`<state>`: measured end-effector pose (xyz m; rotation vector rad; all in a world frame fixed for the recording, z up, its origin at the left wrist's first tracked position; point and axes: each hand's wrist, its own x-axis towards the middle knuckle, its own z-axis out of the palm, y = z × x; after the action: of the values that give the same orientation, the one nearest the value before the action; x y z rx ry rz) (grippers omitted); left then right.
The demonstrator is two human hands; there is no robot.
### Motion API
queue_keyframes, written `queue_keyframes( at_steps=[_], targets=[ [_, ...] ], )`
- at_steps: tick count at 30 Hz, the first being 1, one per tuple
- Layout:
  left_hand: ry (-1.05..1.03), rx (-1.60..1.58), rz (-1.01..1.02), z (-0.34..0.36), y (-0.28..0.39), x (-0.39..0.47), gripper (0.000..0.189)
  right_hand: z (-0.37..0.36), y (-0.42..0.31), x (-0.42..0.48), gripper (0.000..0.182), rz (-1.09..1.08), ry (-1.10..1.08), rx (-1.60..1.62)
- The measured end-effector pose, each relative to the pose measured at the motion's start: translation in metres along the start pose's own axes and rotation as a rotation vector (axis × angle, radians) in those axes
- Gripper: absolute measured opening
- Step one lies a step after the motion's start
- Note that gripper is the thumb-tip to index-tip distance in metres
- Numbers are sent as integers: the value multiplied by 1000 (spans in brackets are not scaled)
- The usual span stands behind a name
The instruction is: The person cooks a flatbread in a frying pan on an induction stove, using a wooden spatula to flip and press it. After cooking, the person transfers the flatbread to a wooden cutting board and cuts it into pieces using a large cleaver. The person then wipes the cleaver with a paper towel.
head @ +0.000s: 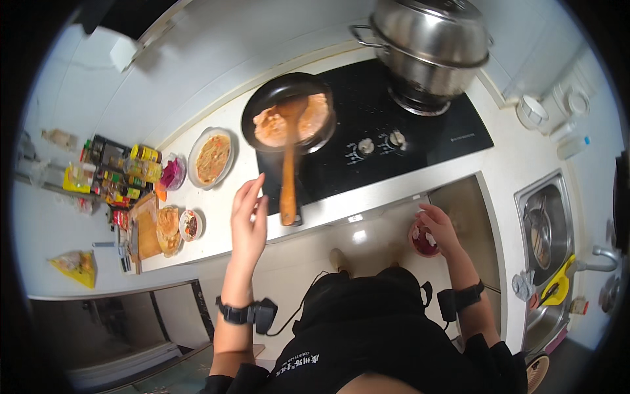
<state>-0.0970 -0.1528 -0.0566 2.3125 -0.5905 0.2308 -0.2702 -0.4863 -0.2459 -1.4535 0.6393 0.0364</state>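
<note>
My left hand (249, 216) is raised over the counter edge left of the cooktop, empty, with its fingers apart. Beside it lies the handle of a wooden spatula (289, 182), whose broad end rests on pale, orange-tinged food (315, 115) in a black frying pan (280, 84). The pan stands on the left side of the black glass cooktop (354, 172). My right hand (437, 227) hangs in front of the counter with bent fingers and nothing seen in it. Below it, a dark red round container (422, 244) with white bits is partly hidden.
A lidded steel steamer pot (428, 54) stands on the right burner. Left of the pan are an oval dish of food (213, 160), a small bowl (190, 225), flatbreads (168, 226), a cutting board (146, 231) and bottles (142, 170). A steel sink (561, 197) is at the right.
</note>
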Motion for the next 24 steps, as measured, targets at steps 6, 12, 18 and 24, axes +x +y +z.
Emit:
queue_keyframes(
  at_steps=[6, 12, 18, 24],
  targets=[
    [-227, 34, -102, 28, -36, 31, 64, 134, -109, 20, 42, 33, -295, -40],
    [-594, -240, -208, 27, -52, 38, 79, 208, -128, 28, 47, 152, -432, -40],
    [-334, 191, -178, 11, -90, 30, 61, 237, -149, 28, 40, 143, -587, -35],
    [-268, 396, -207, -49, -84, 23, 44, 249, -150, 39, 27, 74, -675, -92]
  ],
)
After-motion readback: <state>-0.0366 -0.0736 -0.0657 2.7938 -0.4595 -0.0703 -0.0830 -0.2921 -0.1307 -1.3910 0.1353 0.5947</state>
